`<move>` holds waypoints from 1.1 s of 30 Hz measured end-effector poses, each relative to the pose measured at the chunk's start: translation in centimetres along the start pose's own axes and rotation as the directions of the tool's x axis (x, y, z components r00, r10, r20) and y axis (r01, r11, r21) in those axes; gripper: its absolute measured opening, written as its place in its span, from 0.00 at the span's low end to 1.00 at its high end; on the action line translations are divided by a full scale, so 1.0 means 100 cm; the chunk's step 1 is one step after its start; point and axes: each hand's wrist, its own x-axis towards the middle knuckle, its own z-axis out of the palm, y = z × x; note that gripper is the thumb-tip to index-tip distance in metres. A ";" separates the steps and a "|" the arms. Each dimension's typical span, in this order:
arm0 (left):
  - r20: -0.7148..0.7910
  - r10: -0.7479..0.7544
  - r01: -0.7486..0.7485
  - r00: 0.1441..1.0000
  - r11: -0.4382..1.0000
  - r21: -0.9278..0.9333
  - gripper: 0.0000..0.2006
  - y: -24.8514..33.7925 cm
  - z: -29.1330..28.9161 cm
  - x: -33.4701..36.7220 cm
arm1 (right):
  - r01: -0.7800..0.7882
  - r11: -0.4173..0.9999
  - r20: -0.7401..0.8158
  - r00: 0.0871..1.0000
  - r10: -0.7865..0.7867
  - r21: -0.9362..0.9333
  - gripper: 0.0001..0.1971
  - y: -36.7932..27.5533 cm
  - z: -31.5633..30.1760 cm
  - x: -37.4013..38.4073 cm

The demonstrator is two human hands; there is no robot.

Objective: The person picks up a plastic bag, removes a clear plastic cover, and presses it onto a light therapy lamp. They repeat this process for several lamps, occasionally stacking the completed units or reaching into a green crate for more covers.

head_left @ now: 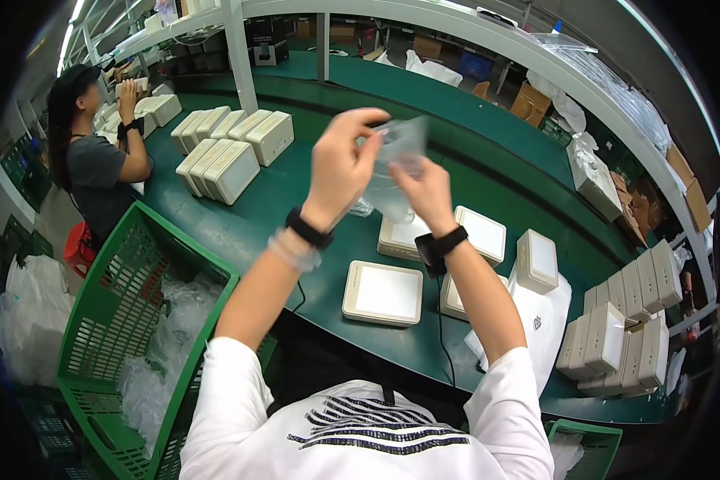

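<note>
Above the bench I hold up a clear plastic bag (pixel 394 200), slightly blurred and hanging down between my hands. My left hand (pixel 342 164) pinches its upper left side between thumb and curled fingers. My right hand (pixel 426 190) is closed on its right side, a little lower. Under the hands lie several cream, box-shaped units with white top panels, partly covered by my right forearm. The nearest whole unit (pixel 382 294) lies flat in front of me; another (pixel 538 261) rests on a white bag (pixel 540 320) to the right.
A green crate (pixel 148 228) with crumpled clear bags (pixel 172 344) stands at my left. More cream units are grouped on the bench at far left (pixel 226 168) and stacked at right (pixel 616 344). A co-worker (pixel 96 152) handles units at left. A dark cable (pixel 442 336) crosses the bench edge.
</note>
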 end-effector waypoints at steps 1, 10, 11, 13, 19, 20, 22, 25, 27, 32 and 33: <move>-0.242 -0.067 0.072 0.968 0.997 0.011 0.13 0.010 0.001 -0.015 | -0.092 0.982 -0.023 0.995 0.097 0.162 0.28 0.006 -0.011 -0.003; 0.358 -0.598 0.514 0.717 0.107 -0.851 0.20 0.062 0.014 -0.104 | -0.097 0.786 0.042 0.995 0.090 0.611 0.30 -0.070 -0.016 -0.059; 0.406 -0.591 0.518 0.697 0.024 -0.855 0.19 0.069 0.014 -0.105 | -0.072 0.623 0.115 0.993 -0.029 0.779 0.35 -0.066 -0.018 -0.064; 0.499 -0.572 0.522 0.651 -0.140 -0.841 0.18 0.079 0.012 -0.110 | -0.110 0.195 0.166 0.940 -0.300 0.975 0.46 -0.062 -0.022 -0.070; 0.556 -0.493 0.535 0.669 -0.201 -0.821 0.19 0.080 0.011 -0.130 | -0.171 0.406 0.334 0.864 -0.376 0.898 0.59 -0.051 0.005 -0.079; 0.541 -0.470 0.499 0.697 -0.224 -0.837 0.20 0.077 0.010 -0.132 | -0.110 0.650 0.444 0.813 -0.375 0.752 0.61 -0.054 0.007 -0.094; 0.524 -0.447 0.461 0.725 -0.249 -0.852 0.20 0.075 0.008 -0.135 | -0.022 0.837 0.549 0.764 -0.339 0.547 0.63 -0.056 0.003 -0.104; 0.567 -0.397 0.473 0.722 -0.314 -0.823 0.20 0.078 0.005 -0.143 | -0.351 0.789 0.312 0.926 0.212 0.505 0.66 -0.061 -0.007 -0.100; 0.574 -0.408 0.468 0.710 -0.335 -0.818 0.20 0.076 0.008 -0.149 | -0.282 0.573 0.364 0.931 -0.029 0.769 0.66 -0.066 -0.006 -0.094; 0.531 -0.393 0.437 0.751 -0.307 -0.846 0.21 0.076 -0.003 -0.149 | -0.180 0.933 0.711 0.695 -0.103 0.312 0.75 -0.059 -0.006 -0.113; 0.497 -0.382 0.419 0.779 -0.273 -0.866 0.22 0.078 -0.007 -0.150 | -0.224 0.857 0.655 0.738 -0.162 0.464 0.75 -0.054 -0.018 -0.112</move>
